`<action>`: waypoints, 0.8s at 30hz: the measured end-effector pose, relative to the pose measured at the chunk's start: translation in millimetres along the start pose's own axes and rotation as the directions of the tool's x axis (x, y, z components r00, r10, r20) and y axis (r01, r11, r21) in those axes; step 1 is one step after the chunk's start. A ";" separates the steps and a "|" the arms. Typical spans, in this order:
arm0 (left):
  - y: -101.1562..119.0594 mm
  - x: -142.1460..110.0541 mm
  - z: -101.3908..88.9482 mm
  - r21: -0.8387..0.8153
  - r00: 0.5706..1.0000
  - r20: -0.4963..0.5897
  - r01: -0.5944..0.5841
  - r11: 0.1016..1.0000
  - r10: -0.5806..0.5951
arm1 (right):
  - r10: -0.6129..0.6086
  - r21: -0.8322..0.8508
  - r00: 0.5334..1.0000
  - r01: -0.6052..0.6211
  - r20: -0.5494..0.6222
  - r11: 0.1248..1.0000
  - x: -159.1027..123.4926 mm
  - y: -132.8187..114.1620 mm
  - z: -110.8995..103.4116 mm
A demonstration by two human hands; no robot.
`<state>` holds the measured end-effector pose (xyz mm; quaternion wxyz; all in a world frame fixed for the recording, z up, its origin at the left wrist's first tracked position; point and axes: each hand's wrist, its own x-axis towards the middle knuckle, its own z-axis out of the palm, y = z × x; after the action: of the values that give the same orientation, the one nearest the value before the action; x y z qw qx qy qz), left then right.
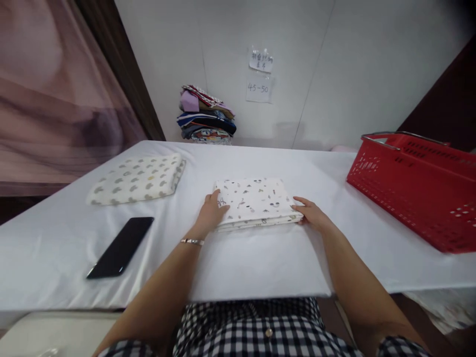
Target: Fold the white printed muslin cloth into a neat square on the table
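Observation:
A folded white cloth (260, 201) with small dark prints lies flat in the middle of the white-covered table. My left hand (211, 212) grips its left edge, thumb on top; some of the fingers are hidden by the fabric. At the right edge, my right hand (311, 213) holds the front corner, with a finger reaching along the side and others partly under the layers. The front side shows several stacked folds. Further left rests a second folded cloth (143, 178), cream with grey mushroom-like shapes, apart from both hands.
A black phone (122, 247) lies on the tablecloth (256, 270) to the left. On the right stands a red plastic basket (412, 191) with metal handles. A stack of folded fabrics (206, 116) is by the wall, below and left of paper notes (259, 89).

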<state>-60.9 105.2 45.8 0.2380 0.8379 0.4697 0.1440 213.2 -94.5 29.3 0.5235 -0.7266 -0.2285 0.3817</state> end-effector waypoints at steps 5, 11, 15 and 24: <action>7.2 -15.2 -6.0 0.140 0.974 -0.185 -0.102 0.985 0.127 | -0.256 -0.336 0.959 0.201 -0.126 0.920 -6.9 -0.2 -3.1; 17.9 -40.3 4.9 0.127 0.780 -0.131 -0.599 0.790 0.612 | -0.684 -0.516 0.717 0.639 0.132 0.571 -30.5 -12.6 14.5; 17.1 -45.7 14.9 0.080 0.748 -0.037 -0.659 0.748 0.663 | -0.639 -0.559 0.658 0.727 0.399 0.399 -34.8 -12.7 32.5; 18.2 -44.4 9.4 0.043 0.757 -0.057 -0.650 0.759 0.651 | -0.666 -0.617 0.631 0.722 0.398 0.314 -40.8 -12.8 37.7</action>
<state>-66.4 56.6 46.8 0.1484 0.9457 0.1590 0.2415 159.5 -97.8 48.1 0.2895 -0.6863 -0.6669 0.0190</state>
